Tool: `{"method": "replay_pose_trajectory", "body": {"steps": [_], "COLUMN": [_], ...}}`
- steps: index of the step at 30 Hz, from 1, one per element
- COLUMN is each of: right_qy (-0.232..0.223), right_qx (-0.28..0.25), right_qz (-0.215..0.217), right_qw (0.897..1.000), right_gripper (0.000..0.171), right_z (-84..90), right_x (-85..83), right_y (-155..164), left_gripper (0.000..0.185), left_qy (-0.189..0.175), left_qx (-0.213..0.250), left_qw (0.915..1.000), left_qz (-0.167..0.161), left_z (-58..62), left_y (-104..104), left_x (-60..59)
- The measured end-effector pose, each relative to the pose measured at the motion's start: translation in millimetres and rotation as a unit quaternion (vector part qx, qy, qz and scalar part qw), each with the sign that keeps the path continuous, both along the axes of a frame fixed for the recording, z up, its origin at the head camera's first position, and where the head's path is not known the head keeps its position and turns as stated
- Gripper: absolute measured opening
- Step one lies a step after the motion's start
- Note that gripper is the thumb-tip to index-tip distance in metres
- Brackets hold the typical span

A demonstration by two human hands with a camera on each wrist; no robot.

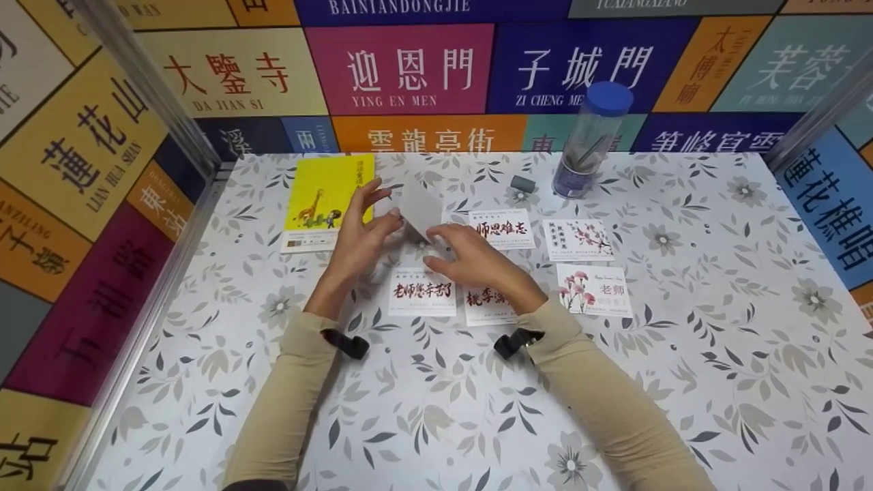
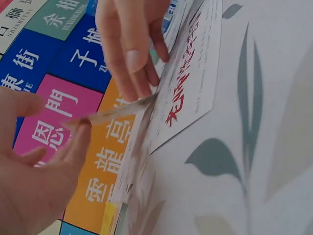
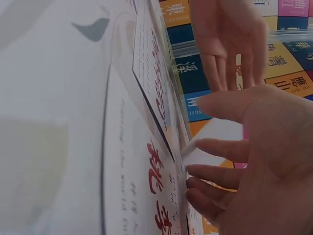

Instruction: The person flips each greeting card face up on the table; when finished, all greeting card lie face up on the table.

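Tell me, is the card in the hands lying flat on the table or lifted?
Lifted. The gray card tilts above the table, held at its edges by the left hand and right hand.

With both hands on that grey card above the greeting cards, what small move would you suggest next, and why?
Probably lift the grey card a little higher, clear of the table. The left hand and right hand pinch it at opposite edges, tilted, with its lower end close to the red-lettered card lying flat beneath, which it might otherwise drag against.
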State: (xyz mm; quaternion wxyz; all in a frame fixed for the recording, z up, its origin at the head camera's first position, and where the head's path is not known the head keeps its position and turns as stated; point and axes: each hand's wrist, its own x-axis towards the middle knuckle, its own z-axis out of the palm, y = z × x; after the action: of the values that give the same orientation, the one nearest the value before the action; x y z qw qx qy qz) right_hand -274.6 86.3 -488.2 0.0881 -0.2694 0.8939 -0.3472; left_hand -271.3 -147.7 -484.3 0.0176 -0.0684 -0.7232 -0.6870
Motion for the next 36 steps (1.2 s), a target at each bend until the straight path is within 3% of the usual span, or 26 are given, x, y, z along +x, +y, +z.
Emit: {"method": "replay_pose_trajectory", "body": {"steps": [3, 6, 8, 13, 21, 25, 29, 36], "right_qy": [-0.006, -0.008, -0.006, 0.003, 0.035, 0.04, 0.021, -0.002], "right_qx": [-0.065, -0.123, -0.145, -0.135, -0.058, 0.059, 0.163, 0.155], "right_qz": [-0.017, -0.047, -0.063, -0.089, -0.127, -0.16, -0.157, -0.145], "right_qw": [0.998, 0.991, 0.987, 0.987, 0.99, 0.985, 0.974, 0.977], "right_gripper": [0.069, 0.08, 0.084, 0.085, 0.096, 0.099, 0.099, 0.099], "right_z": [-1.0, 0.3, 1.4, 2.9, 6.9, 10.4, 12.3, 13.1], "right_x": [-0.4, -0.5, -0.6, -0.8, 2.6, 5.9, 7.5, 8.0], "right_y": [-4.5, -7.0, -6.7, -3.9, -5.9, -3.8, -1.1, 0.3], "left_gripper": [0.057, 0.052, 0.05, 0.047, 0.042, 0.044, 0.046, 0.051], "left_qy": [0.019, 0.023, 0.025, 0.028, 0.04, 0.04, 0.035, 0.03], "left_qx": [0.021, -0.018, -0.061, -0.153, -0.249, -0.297, -0.325, -0.352], "left_qw": [0.9977, 0.9938, 0.9904, 0.9799, 0.9592, 0.9443, 0.9348, 0.9268], "left_qz": [-0.062, -0.107, -0.122, -0.125, -0.127, -0.137, -0.14, -0.128], "left_z": [-2.0, -5.2, -7.9, -13.7, -19.0, -18.0, -16.2, -15.8], "left_y": [5.0, 9.8, 12.3, 12.6, 5.2, 3.4, 1.9, -1.1], "left_x": [1.9, 2.4, 2.2, 2.5, 2.4, -0.7, -1.9, -1.0]}}
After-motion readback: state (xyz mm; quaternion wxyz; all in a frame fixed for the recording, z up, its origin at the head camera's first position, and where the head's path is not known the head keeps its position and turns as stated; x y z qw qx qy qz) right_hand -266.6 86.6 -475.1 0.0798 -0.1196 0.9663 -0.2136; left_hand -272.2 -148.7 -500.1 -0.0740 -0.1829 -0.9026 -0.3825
